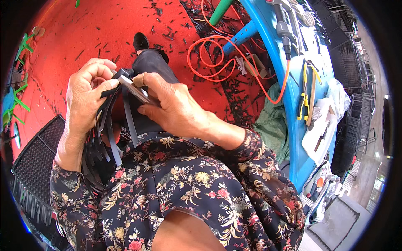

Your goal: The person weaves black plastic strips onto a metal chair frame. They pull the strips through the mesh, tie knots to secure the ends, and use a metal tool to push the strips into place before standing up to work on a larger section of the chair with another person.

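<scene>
My left hand [79,102] is closed on the upper end of a bundle of flat black strips [109,136], with thumb and fingers pinching near a black bar end. The loose strip ends hang down over my lap. In my right hand [178,108] is a flat grey metal tool [138,91], its tip touching the strips beside my left thumb. The palm and fingers cover much of this tool, so its exact kind cannot be made out. A light brown wrap shows on a right-hand finger.
At right, a blue table [296,144] carries yellow-handled pliers [303,105], a grey air tool [283,29] and a white tray [320,136]. An orange hose [209,77] loops down to the red floor [104,25], which is strewn with black scraps. A black woven panel [42,146] lies at left.
</scene>
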Available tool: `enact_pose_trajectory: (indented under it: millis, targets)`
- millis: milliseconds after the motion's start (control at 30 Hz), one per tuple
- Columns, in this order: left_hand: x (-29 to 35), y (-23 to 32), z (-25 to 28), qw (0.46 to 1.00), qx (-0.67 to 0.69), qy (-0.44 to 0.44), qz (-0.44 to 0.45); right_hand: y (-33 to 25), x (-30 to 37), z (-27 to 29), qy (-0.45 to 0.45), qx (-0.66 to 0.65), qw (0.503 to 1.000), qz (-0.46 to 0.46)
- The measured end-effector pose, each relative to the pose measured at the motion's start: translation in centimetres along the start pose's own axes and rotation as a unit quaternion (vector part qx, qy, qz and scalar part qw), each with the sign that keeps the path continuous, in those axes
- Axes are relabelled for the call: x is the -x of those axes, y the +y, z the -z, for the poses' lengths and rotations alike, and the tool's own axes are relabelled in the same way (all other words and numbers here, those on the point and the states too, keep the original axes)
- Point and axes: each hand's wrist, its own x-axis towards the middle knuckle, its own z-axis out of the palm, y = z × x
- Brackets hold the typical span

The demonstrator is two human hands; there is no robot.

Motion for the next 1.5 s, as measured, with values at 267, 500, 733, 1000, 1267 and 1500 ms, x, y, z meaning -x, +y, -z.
enact_pose_trajectory:
  millis: [267, 500, 733, 1000, 1267, 1500]
  targets:
    - [0.5, -0.5, -1.5, 0.945, -0.236, 0.105, -0.200, -1.9, -1.2, 1.5, -0.053, -0.004, 0.995, -0.085]
    - [1.2, 0.1, -1.6, 0.913, -0.295, 0.124, -0.252, -3.1, -1.7, 2.3, -0.114, -0.209, 0.954, -0.180]
    - [1.1, 1.4, -1.1, 0.897, -0.360, 0.108, -0.231, -3.3, -1.6, 2.0, -0.097, -0.231, 0.954, -0.162]
    - [0.6, 2.2, -1.0, 0.851, -0.453, 0.054, -0.260, -3.2, -1.5, 2.1, -0.103, -0.171, 0.970, -0.140]
    - [0.5, 1.9, -1.1, 0.851, -0.434, 0.045, -0.293, -2.4, -0.4, 2.9, -0.080, -0.159, 0.972, -0.152]
    - [0.2, 1.5, -0.7, 0.850, -0.428, 0.050, -0.303, 0.5, 3.3, 10.5, 0.088, 0.228, 0.969, 0.040]
